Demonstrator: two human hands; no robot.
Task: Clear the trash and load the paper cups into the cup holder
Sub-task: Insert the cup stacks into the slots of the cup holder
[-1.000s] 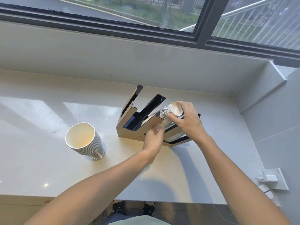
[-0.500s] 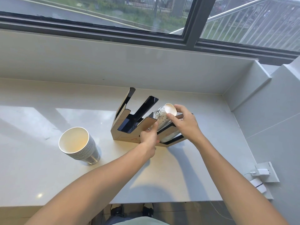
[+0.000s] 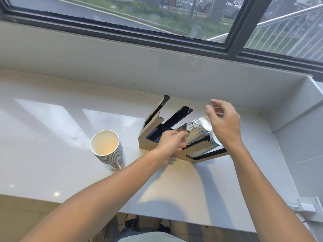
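cup holder (image 3: pixel 152 137) stands on the counter (image 3: pixel 52 137), right of the stacked paper cups (image 3: pixel 107 151). printed cups (image 3: pixel 195 131) lie in its right slot. window (image 3: pixel 157 14) lies far behind.

The right hand (image 3: pixel 224 122) is blurred, so its finger pose cannot be read, and part of the cup stack's (image 3: pixel 195 131) base is covered by it. The left hand's (image 3: pixel 172 142) fingertips are hidden against the holder (image 3: pixel 150 138). The plug (image 3: pixel 305 207) is cut off at the right edge.

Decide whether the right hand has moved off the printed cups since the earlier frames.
Yes. The right hand has lifted off the printed cups, open above the cup holder.
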